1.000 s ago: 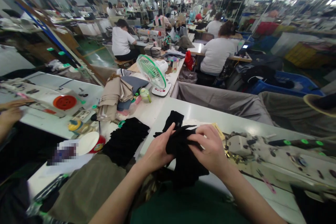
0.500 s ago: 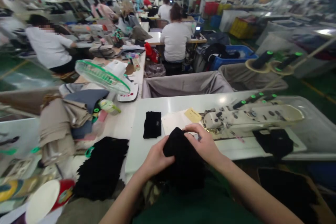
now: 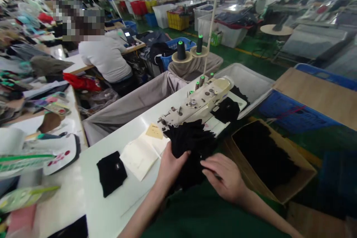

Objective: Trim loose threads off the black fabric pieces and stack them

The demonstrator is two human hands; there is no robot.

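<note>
My left hand (image 3: 173, 163) grips a fanned stack of black fabric pieces (image 3: 192, 137), thumb on top, in front of the sewing machine (image 3: 195, 100). Close to the stack's lower right, my right hand (image 3: 225, 176) has its fingers curled in a pinch. A tiny pale spot shows at its fingertips; what they hold is hidden against the dark cloth. A separate black fabric piece (image 3: 111, 173) with a small label lies flat on the white table (image 3: 134, 200). White paper sheets (image 3: 139, 156) and a yellowish slip (image 3: 154, 131) lie beside it.
An open cardboard box (image 3: 299, 171) of black pieces stands at the right. More black fabric (image 3: 227, 109) lies beside the machine. Thread cones (image 3: 181, 50) stand behind it. A grey cloth-lined bin (image 3: 134, 108) borders the table's far side. A co-worker (image 3: 104, 57) sits beyond.
The view has swung to the right. The black cloth in my hands, folded upright before, now spreads as a fanned stack near the machine. My right hand has moved from its upper edge to its lower right.
</note>
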